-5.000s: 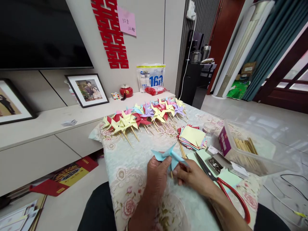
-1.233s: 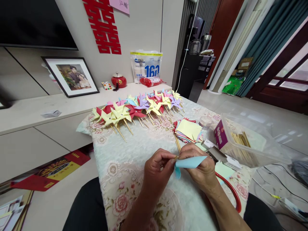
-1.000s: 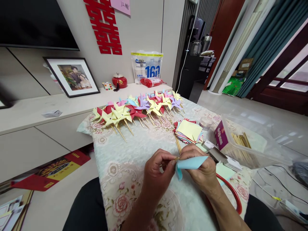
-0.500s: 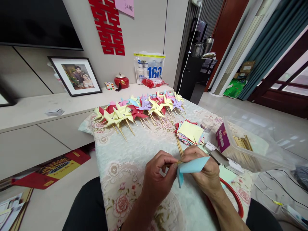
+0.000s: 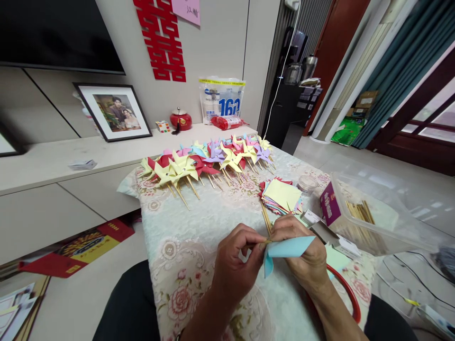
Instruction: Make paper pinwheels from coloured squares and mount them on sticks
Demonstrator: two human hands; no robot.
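Just above the near part of the floral tablecloth, my two hands meet over a light blue paper pinwheel. My right hand grips the folded blue paper. My left hand pinches the thin wooden stick at the pinwheel's centre. A row of finished pinwheels in yellow, red, purple and pink lies across the far end of the table, sticks pointing toward me.
A stack of coloured paper squares lies right of centre, with loose sticks beside it. A clear plastic bin with sticks stands at the right. Red-handled scissors lie behind my right wrist. A low cabinet runs along the left.
Five seconds ago the pinwheel faced up between my hands; now it is turned edge-on, my left fingers pinching its stick. Over the last second my hands barely moved.
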